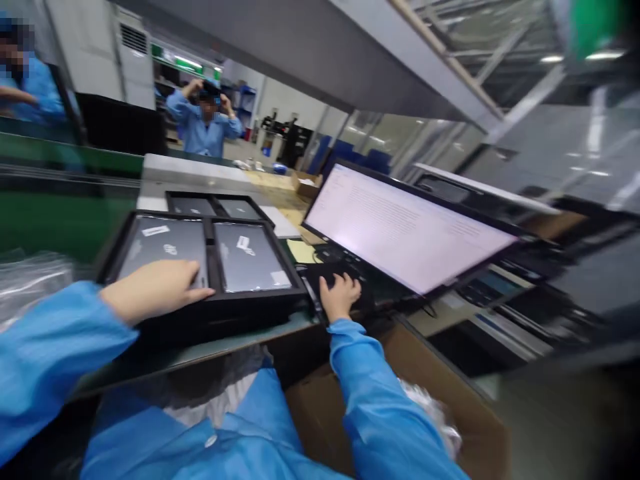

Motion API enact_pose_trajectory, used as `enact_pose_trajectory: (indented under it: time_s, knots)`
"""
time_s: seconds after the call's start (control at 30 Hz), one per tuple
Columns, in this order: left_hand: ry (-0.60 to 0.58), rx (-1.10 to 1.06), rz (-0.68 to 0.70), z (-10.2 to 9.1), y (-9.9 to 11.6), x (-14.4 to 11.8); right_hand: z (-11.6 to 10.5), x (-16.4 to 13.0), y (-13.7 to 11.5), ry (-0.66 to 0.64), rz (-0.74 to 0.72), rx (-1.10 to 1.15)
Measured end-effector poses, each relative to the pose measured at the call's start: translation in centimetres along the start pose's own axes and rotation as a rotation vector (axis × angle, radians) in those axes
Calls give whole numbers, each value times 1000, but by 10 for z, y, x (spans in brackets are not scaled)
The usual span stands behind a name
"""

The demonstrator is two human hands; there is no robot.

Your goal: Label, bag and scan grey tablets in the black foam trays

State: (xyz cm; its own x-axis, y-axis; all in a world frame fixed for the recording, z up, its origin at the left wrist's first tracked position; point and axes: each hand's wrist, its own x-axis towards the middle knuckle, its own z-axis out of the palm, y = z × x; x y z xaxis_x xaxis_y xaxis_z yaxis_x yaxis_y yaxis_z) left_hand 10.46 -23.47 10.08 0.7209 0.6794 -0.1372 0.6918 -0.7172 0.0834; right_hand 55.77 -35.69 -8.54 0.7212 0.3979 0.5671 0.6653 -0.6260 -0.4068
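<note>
- My left hand (pixel 157 288) lies flat, palm down, on the near edge of the left grey laptop (pixel 165 250). The fingers are stretched out together, pointing right toward the divider in the black tray (pixel 250 308). It grips nothing, only rests there.
- My left arm comes in from the lower left in a blue sleeve (pixel 50 353), the forearm nearly level and the wrist straight.
- That laptop sits in the left compartment of the tray, lid shut, just beside a second grey laptop (pixel 250 257) in the right compartment. The tray stands on the bench edge right before me.
- My right hand (pixel 340 293) reaches forward onto the black keyboard (pixel 327 270), fingers curled downward and touching the keys. It holds nothing.
- My right arm runs up from the bottom centre, the elbow bent above an open cardboard box (pixel 425 380).
- The keyboard lies just right of the tray, under a lit monitor (pixel 405 227) that leans back.
- Behind the tray lies a second tray (pixel 215 203) with more grey laptops.
- Farther off, a co-worker in a blue coat (pixel 203 130) stands with both hands raised to the head.
</note>
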Motion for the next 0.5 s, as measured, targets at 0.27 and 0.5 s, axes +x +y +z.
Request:
enact_pose_trajectory:
  time_s: [0.27,0.5]
  knots:
    - [-101,-112,23,-12,-3,19,-30,47,-71,199,-163,317]
    - [50,-91,-43,2,-23,7,-108,52,-250,116,-841,576]
